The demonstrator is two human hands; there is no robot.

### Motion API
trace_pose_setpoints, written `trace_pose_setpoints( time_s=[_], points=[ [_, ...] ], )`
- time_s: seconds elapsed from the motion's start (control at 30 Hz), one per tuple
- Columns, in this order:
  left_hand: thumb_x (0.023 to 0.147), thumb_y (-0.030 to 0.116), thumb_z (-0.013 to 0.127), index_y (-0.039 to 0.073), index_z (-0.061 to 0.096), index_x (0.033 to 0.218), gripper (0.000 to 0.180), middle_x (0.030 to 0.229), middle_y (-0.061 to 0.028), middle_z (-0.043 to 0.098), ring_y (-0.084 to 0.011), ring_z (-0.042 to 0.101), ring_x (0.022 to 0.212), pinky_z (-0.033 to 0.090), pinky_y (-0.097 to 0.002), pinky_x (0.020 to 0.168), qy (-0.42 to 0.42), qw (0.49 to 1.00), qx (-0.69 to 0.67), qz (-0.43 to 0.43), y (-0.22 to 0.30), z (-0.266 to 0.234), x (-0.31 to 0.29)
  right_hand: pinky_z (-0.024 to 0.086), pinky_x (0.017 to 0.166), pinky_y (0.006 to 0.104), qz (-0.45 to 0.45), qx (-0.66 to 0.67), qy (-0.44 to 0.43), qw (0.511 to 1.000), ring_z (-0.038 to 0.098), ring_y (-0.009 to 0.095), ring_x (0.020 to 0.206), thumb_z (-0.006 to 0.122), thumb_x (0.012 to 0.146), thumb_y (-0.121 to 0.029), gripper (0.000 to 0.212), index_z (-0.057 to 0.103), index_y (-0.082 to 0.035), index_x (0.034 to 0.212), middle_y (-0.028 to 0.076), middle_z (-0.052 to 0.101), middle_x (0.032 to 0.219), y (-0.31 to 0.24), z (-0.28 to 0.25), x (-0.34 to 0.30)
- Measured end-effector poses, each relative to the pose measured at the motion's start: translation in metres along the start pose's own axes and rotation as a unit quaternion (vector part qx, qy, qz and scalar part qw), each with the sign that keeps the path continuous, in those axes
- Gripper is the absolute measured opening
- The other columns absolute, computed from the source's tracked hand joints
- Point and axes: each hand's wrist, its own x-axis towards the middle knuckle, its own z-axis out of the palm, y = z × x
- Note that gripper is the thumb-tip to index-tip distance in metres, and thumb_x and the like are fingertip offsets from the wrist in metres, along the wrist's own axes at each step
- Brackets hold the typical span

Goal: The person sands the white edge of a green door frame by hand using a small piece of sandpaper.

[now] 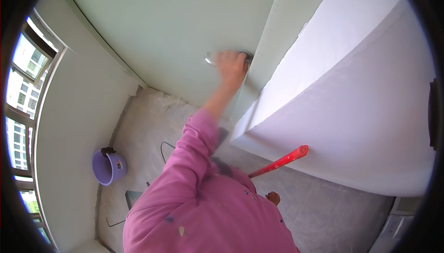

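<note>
My left hand (231, 68), at the end of a pink sleeve, is closed over the silver lever handle (210, 60) of a pale green door (171, 26). The hand is slightly blurred by motion. The handle's round base shows beside the knuckles, near the door's edge. A red pole (282, 160) slants out from beside my pink top, its rounded end near the white wall; its other end is hidden by my clothes. Below it a small brown shape (273, 198) pokes out at my right side. It could be my right hand or a shoe; I cannot tell which.
A purple bucket (110, 167) with a dark thing on its rim stands by the left wall under the windows (27, 100). Thin bent metal rods (166, 145) and a greenish box-like thing (132, 198) are beside me on the grey floor. The white wall (360, 109) juts out at right.
</note>
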Motion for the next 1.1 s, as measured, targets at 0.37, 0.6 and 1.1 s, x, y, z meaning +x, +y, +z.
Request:
trace_pose_setpoints(
  time_s=[0.37,0.6,1.1],
  points=[
    [0.058,0.006,0.056,0.01,0.053,0.068,0.012,0.071,-0.007,0.047,-0.0267,0.045,0.075,0.031,-0.044,0.075,-0.002,1.0,-0.027,0.014,0.01,0.0,-0.002,0.041,0.05,0.031,-0.056,0.0,0.015,0.998,0.052,0.019,0.055,0.056,0.068,-0.019,0.012,0.052,-0.008,0.064,0.004,0.052,0.059,0.011,0.013,0.0],
    [0.057,0.008,0.058,0.012,0.054,0.065,0.009,0.073,-0.0054,0.049,-0.0247,0.047,0.074,0.03,-0.0422,0.074,0.039,0.999,-0.012,0.018,0.003,0.0,-0.005,0.044,0.04,0.0279,0.042,0.008,-0.003,0.999,0.055,0.018,0.053,0.045,0.072,-0.01,0.015,0.05,0.001,0.08,0.01,0.054,0.067,-0.041,0.016,-0.004],
    [0.057,0.01,0.058,0.011,0.051,0.06,0.007,0.07,-0.0065,0.047,-0.0251,0.046,0.071,0.032,-0.0402,0.069,0.021,0.999,0.005,0.035,0.001,0.01,-0.01,0.04,0.036,0.0282,0.026,0.083,0.063,0.994,0.046,0.016,0.047,0.047,0.075,-0.007,0.006,0.045,-0.003,0.07,0.006,0.047,0.061,-0.03,0.015,-0.012]
  ],
)
